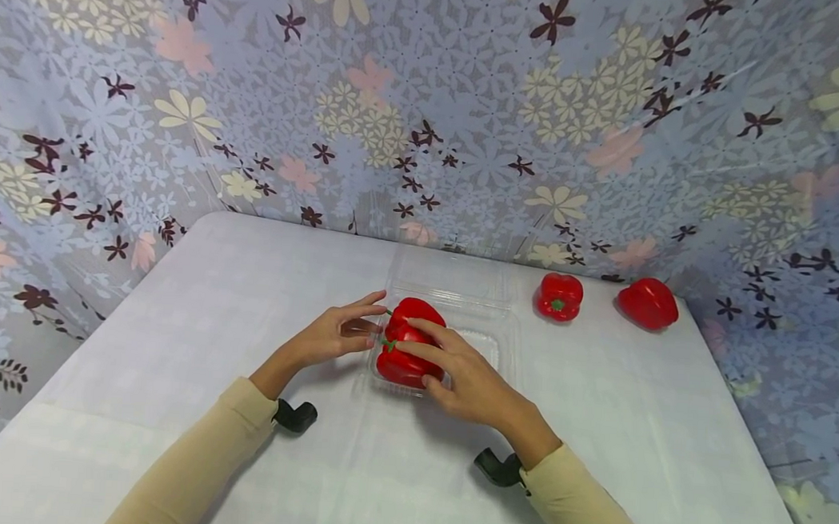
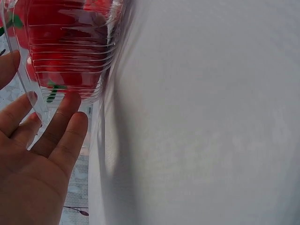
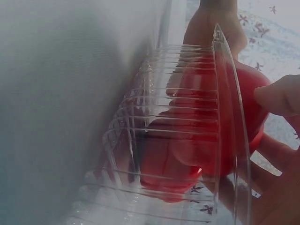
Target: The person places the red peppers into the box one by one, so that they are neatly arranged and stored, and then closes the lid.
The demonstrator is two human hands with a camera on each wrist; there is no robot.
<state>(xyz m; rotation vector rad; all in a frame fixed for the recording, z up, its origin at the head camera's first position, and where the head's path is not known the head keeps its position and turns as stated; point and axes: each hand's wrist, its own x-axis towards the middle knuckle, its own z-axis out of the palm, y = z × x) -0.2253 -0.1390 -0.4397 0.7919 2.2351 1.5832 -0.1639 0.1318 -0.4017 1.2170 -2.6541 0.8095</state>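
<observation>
Two red bell peppers lie side by side in the left half of a clear plastic container [image 1: 488,348], their green stems toward the left wall. My right hand [image 1: 475,384] holds the nearer bell pepper [image 1: 400,368] from above, thumb on its near side and fingers stretched across the top. The farther bell pepper [image 1: 417,307] sits just behind it, partly covered by those fingers. At the container's left side is my left hand [image 1: 332,335], fingers loosely spread. Its fingertips [image 2: 70,101] lie against the outside of the ribbed wall in the left wrist view.
The container's clear lid [image 1: 451,273] is folded back toward the wall. To the right stand a third bell pepper [image 1: 560,296] and another bell pepper [image 1: 648,303] near the table's back corner. A white cloth [image 1: 169,343] covers the table, and a flowered curtain [image 1: 401,92] hangs behind.
</observation>
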